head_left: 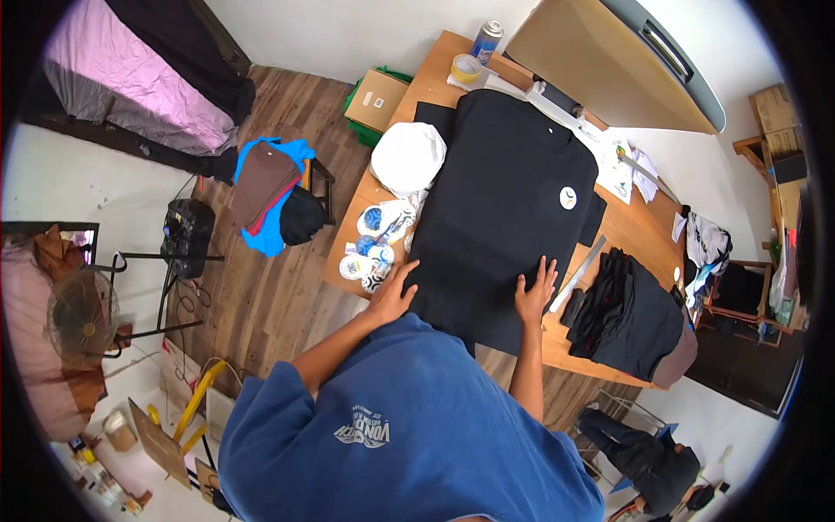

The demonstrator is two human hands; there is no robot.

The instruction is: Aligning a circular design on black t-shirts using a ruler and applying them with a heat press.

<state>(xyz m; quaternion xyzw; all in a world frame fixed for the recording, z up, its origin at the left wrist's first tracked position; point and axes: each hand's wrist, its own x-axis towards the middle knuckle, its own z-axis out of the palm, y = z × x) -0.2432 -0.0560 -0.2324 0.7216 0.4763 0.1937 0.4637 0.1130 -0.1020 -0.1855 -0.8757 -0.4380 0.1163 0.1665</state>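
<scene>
A black T-shirt [504,200] lies spread flat on a wooden table [639,230], with a small round white patch on its chest. My left hand [393,291] rests flat at the shirt's lower left edge, fingers apart. My right hand [536,292] presses flat on the shirt's lower right part, fingers spread. Neither hand holds anything. Just right of my right hand lies a metal ruler [577,273].
Round printed stickers [376,244] and a white cloth bundle [409,157] sit at the table's left edge. A pile of black garments [631,317] lies on the right. Tape roll [466,68], spray can [487,39] and a cardboard box [377,100] are at the far end. A stool holds clothes [270,196].
</scene>
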